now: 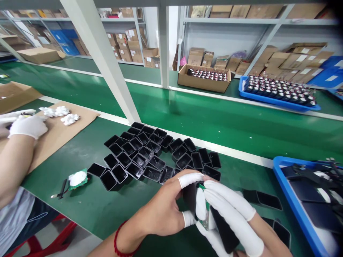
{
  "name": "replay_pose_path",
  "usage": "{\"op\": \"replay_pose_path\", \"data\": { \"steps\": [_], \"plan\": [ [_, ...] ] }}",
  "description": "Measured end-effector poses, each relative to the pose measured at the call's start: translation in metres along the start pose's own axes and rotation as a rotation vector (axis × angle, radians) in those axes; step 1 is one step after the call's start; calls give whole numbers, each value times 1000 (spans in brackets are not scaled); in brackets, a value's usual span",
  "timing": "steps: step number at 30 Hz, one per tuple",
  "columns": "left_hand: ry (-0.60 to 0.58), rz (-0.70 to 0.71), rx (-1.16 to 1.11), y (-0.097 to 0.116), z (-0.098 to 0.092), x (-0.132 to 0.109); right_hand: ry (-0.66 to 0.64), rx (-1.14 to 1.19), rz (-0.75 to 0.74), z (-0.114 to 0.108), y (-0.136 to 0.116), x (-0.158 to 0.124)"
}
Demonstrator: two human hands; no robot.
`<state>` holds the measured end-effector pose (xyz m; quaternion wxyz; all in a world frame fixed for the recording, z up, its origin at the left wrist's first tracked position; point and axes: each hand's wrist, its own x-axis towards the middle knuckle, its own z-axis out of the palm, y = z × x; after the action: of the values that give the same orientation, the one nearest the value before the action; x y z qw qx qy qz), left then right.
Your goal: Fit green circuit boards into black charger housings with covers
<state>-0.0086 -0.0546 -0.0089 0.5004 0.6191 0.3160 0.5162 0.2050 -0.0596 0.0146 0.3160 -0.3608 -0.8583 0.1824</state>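
My left hand [166, 203], with white finger covers on the thumb and a fingertip, grips a black plastic case [189, 197] from its left side. A green circuit board [205, 223] with a white pad [200, 204] sits at the case's mouth, partly inside or against it; I cannot tell how deep. My right hand [235, 210], its fingers also covered in white, is closed around the board and a flat black piece [223, 228] beside it. Beyond my hands stand several open black cases [139, 160]. Another circuit board [78, 178] with a white pad and black lead lies left.
A blue tray [288, 189] of black units stands right, near more black cases [269, 200]. At left, a co-worker's gloved hand [28, 125] is over cardboard [77, 125] bearing white clumps [70, 119]. A slanted white post [104, 60] rises behind the cases.
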Motion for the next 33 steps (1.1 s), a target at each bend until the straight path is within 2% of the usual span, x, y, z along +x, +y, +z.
{"op": "replay_pose_path", "data": {
  "steps": [3,7,13,21,26,29,33],
  "plan": [
    [34,-61,-125,-6,2,-4,-76,127,56,2,2,6],
    [41,-116,-212,-6,4,-7,27,384,154,8,2,12],
    [19,-9,-145,0,8,-10,100,433,164,23,12,9],
    [-42,36,-145,5,13,-13,126,482,142,60,56,-12],
    [-25,60,-141,5,15,-17,99,519,88,72,76,-12],
    [-19,22,-137,7,15,-19,90,533,90,73,78,-13],
    [-31,-3,-113,12,15,-17,95,554,144,76,68,-18]
  ]
}}
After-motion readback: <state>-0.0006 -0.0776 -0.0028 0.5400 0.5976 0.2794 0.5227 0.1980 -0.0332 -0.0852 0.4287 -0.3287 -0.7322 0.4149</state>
